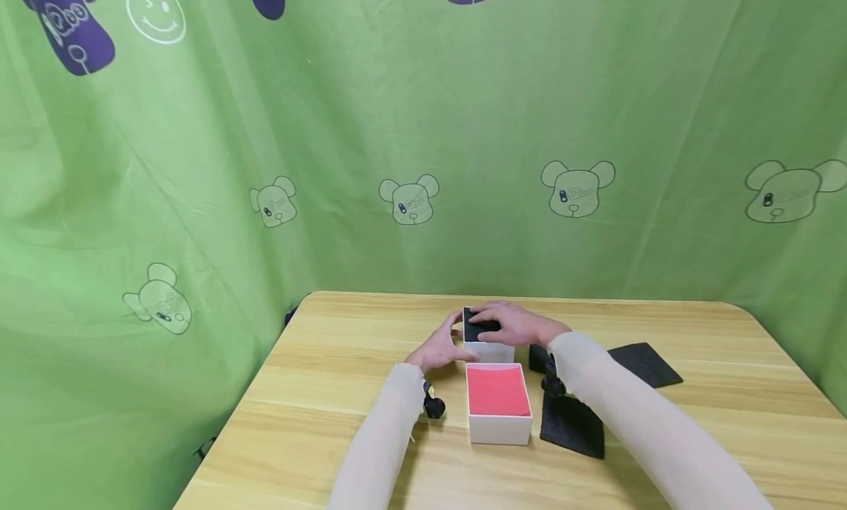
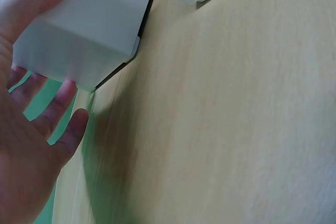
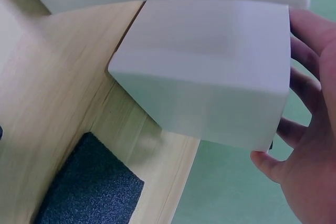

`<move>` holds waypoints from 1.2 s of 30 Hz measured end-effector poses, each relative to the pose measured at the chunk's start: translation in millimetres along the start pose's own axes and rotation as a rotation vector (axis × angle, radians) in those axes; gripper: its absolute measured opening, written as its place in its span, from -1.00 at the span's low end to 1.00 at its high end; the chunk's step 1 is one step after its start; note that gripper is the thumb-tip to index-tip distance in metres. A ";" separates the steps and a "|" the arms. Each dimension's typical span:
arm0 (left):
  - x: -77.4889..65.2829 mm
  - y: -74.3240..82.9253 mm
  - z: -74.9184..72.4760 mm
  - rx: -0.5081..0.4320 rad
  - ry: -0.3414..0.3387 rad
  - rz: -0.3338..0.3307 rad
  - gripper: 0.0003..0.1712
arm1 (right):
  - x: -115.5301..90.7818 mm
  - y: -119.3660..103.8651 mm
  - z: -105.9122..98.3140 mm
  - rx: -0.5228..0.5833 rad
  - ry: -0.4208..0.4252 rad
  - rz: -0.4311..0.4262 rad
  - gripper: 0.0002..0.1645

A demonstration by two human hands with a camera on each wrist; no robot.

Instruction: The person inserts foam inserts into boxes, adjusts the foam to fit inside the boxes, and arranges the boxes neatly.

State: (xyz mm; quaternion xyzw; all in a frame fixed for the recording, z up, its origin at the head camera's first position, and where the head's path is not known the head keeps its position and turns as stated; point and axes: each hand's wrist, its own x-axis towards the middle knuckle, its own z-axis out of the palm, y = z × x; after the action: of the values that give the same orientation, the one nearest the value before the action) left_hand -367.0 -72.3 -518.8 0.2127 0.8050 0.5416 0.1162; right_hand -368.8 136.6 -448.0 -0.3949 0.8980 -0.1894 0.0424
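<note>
Toward the back of the table stands a white box [image 1: 490, 353] whose top shows a black foam sheet [image 1: 478, 331]. My left hand [image 1: 440, 347] holds the box at its left side; in the left wrist view the thumb lies on one white face and the fingers spread by another. My right hand [image 1: 517, 325] rests on top, fingers reaching over the black sheet. In the right wrist view, that hand's fingertips are at the edge of the box [image 3: 205, 51]. Just in front stands a second white box [image 1: 501, 430] with a red lining [image 1: 496, 392].
Black foam sheets lie right of the boxes: one near the front box [image 1: 573, 426], one farther right [image 1: 646, 364], and one partly hidden by the right wrist [image 1: 537, 357]. A green printed curtain [image 1: 490, 238] hangs behind the wooden table [image 1: 317, 392].
</note>
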 end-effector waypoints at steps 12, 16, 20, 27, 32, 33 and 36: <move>-1.1 3.9 1.6 -0.009 -0.010 0.003 0.13 | -4.2 2.9 -1.7 0.020 0.011 0.022 -0.53; 0.3 4.0 0.8 -0.020 -0.008 0.006 0.15 | -12.4 7.1 -6.4 0.022 0.023 0.054 -0.53; 1.2 3.4 0.2 -0.023 -0.006 -0.001 0.16 | -19.8 11.6 -9.1 0.014 0.036 0.070 -0.52; -0.2 1.9 2.3 -0.042 -0.017 -0.008 0.17 | -27.1 16.4 -7.2 -0.019 0.032 0.081 -0.51; -1.6 1.3 2.7 -0.032 -0.002 -0.017 0.17 | -34.1 17.2 -10.3 0.009 0.038 0.126 -0.53; -1.9 1.5 2.5 -0.031 0.002 -0.019 0.17 | -35.0 17.6 -10.8 0.005 0.039 0.130 -0.54; -1.1 0.9 2.5 -0.031 0.005 -0.015 0.17 | -35.9 18.1 -12.0 -0.004 0.032 0.146 -0.53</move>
State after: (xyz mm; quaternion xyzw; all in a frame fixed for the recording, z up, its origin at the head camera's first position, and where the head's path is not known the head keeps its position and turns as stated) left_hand -364.8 -70.5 -518.9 0.2036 0.7984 0.5535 0.1216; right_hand -359.5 177.5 -446.3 -0.3252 0.9254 -0.1904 0.0408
